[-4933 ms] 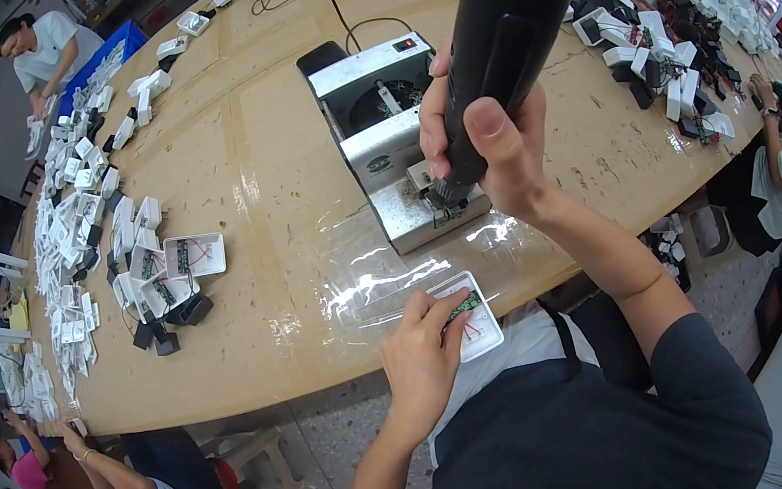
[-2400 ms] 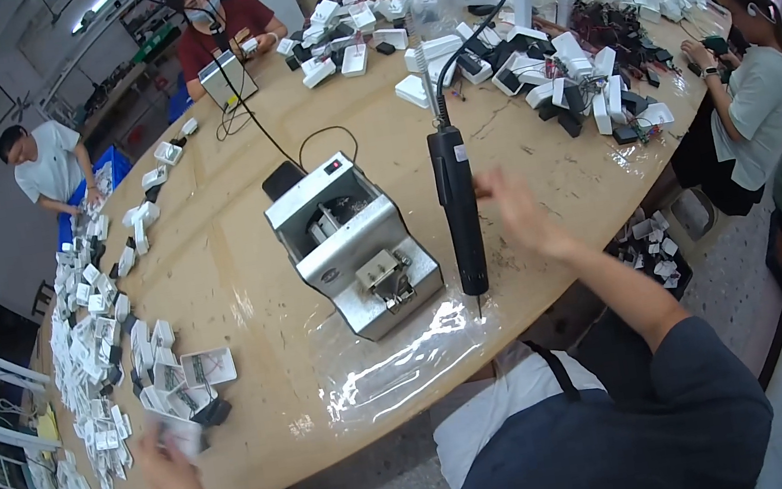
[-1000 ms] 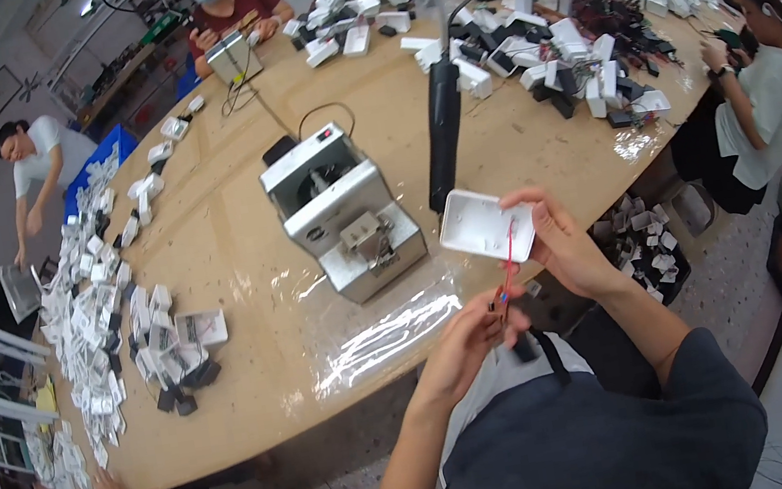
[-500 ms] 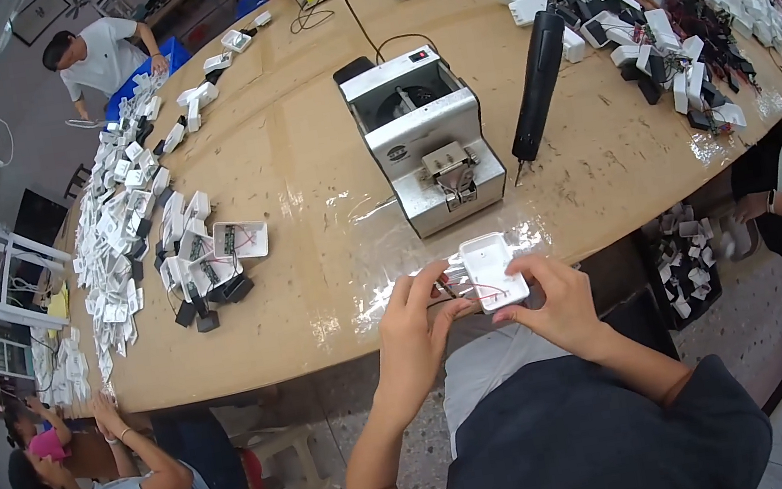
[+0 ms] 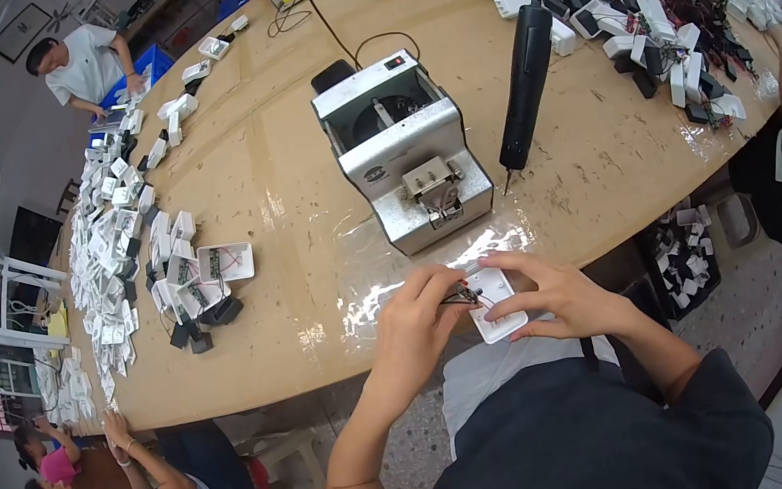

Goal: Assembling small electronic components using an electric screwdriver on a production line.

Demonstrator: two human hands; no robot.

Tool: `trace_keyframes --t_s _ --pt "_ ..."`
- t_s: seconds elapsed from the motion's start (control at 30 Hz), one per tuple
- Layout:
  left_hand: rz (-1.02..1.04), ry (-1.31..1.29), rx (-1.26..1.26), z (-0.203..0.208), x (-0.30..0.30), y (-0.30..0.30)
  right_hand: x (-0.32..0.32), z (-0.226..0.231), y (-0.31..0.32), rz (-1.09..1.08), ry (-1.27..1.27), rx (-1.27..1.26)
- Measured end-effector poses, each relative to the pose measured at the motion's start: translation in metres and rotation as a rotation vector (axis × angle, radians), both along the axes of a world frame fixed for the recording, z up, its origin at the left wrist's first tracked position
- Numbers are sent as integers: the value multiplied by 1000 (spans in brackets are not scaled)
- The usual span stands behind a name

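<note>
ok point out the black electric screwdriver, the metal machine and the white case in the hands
Black electric screwdriver [image 5: 526, 88], head view: middle of its body.
Metal machine [image 5: 407, 149], head view: front panel.
White case [image 5: 503, 328], head view: near end.

Left hand [image 5: 410, 328] holding wires [image 5: 464, 295], right hand [image 5: 569, 299] gripping case [image 5: 500, 327]

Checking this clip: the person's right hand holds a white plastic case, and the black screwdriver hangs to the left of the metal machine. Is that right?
Not quite. The black screwdriver hangs to the right of the metal machine, as the head view shows. The person's right hand does hold a white plastic case.
</note>
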State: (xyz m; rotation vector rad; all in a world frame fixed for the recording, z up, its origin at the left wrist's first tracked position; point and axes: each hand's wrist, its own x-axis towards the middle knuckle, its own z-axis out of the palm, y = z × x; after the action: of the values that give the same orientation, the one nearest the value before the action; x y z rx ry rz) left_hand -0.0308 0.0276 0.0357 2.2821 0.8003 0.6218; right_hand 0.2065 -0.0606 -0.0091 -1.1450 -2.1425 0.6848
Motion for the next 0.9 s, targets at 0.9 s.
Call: trace_keyframes --t_s 0.9 --pt "167 93 117 -27 30 -18 29 -2 19 -472 282 98"
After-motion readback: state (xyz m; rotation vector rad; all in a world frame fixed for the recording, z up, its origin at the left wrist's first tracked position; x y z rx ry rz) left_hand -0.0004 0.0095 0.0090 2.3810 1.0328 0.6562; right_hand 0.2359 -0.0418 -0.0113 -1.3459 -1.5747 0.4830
